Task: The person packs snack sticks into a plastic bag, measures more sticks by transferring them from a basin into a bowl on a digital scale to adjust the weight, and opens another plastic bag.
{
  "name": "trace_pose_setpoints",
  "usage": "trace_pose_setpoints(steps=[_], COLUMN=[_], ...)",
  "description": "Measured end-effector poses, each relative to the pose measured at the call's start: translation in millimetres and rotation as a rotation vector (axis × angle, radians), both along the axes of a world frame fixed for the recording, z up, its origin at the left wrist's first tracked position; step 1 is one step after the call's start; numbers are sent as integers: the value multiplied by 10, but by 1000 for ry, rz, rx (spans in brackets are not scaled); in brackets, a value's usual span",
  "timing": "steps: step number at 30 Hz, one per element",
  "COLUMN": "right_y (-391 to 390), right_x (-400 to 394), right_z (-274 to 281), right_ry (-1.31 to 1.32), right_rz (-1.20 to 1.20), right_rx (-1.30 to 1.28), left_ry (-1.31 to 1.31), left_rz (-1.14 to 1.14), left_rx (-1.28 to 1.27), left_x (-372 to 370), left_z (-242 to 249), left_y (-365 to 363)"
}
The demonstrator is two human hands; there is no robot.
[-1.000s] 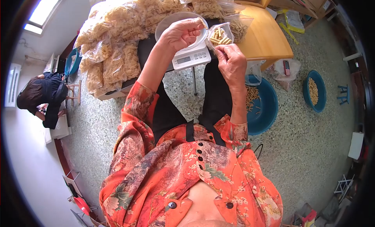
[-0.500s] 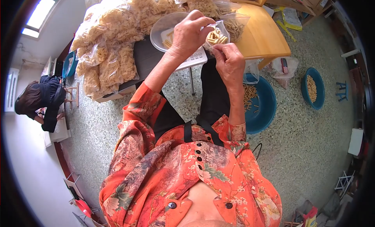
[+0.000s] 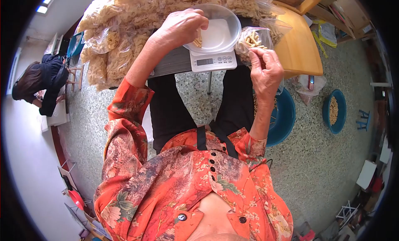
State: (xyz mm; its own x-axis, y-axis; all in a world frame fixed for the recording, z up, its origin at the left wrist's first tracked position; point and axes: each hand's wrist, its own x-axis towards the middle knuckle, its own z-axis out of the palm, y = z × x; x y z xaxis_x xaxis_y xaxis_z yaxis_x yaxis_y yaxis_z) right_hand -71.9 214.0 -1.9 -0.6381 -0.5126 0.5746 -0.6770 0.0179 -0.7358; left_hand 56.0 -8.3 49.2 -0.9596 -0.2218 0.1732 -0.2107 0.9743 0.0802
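Note:
My left hand (image 3: 183, 27) reaches over the left rim of a clear plastic bowl (image 3: 233, 33), its fingers curled down onto short tan sticks (image 3: 198, 41) inside. The fingertips are partly hidden. The bowl sits on a white digital scale (image 3: 214, 63), whose display is too small to read. To the right, my right hand (image 3: 268, 70) pinches the edge of a clear plastic bag (image 3: 266, 36). More of the tan sticks lie in this bag, which rests beside the scale.
Filled bags of pale, flaky food (image 3: 124, 46) are piled along the table's back and left. A yellow wooden chair (image 3: 303, 46) stands at the right. On the floor are blue basins (image 3: 284, 116) and a small blue stool (image 3: 363, 119). Another person (image 3: 43, 81) bends over at the far left.
My left hand has left the bag and moved into the bowl. The bag has come down beside the scale, still in my right hand. The camera view has shifted.

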Motion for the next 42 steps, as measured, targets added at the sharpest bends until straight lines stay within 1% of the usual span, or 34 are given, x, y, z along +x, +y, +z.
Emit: trace_pose_setpoints(steps=[1,3,4,6,9,12,16,18,21,25,27,28,30,33,35,37,39,42], right_y=[-19,-61,-73,-111,-152,-200,-218,-205,-192,-173,-159,-157,-142,-127,-130,-132,-112,-68], right_x=[-6,-19,-18,-30,-38,-89,-100,-80,-58,-30,-31,-33,-23,2,12,19,31,50], right_z=[16,52,69,71,120,153,169,174,152,123,108,107,118,114,106,93,100,92], right_ry=[-4,15,11,20,61,115,120,94,61,39,41,39,41,70,105,153,161,152], right_rz=[8,13,10,10,1,-5,-5,4,10,23,25,27,20,12,6,1,2,-8], right_rx=[9,5,25,27,21,10,-5,1,11,26,21,16,14,17,16,14,24,46], left_ry=[-4,-111,-113,-200,-210,-218,-201,-107,-70,-29,79,82,184,120,131,15,16,-41], left_rz=[8,-10,-3,-3,-2,6,10,37,81,64,63,62,155,210,223,232,233,254], left_rx=[9,-115,-104,-149,-184,-177,-116,-67,-11,90,156,154,150,131,149,147,177,142], left_x=[-15,-53,-77,-116,-152,-172,-195,-218,-238,-250,-246,-250,-247,-216,-256,-323,-386,-460], left_z=[-13,-55,-74,-95,-221,-237,-316,-355,-346,-355,-363,-358,-342,-285,-297,-311,-330,-351], left_y=[-12,-34,-26,-21,-67,-61,-64,-45,26,48,37,3,-82,-159,-148,-128,-114,-70])
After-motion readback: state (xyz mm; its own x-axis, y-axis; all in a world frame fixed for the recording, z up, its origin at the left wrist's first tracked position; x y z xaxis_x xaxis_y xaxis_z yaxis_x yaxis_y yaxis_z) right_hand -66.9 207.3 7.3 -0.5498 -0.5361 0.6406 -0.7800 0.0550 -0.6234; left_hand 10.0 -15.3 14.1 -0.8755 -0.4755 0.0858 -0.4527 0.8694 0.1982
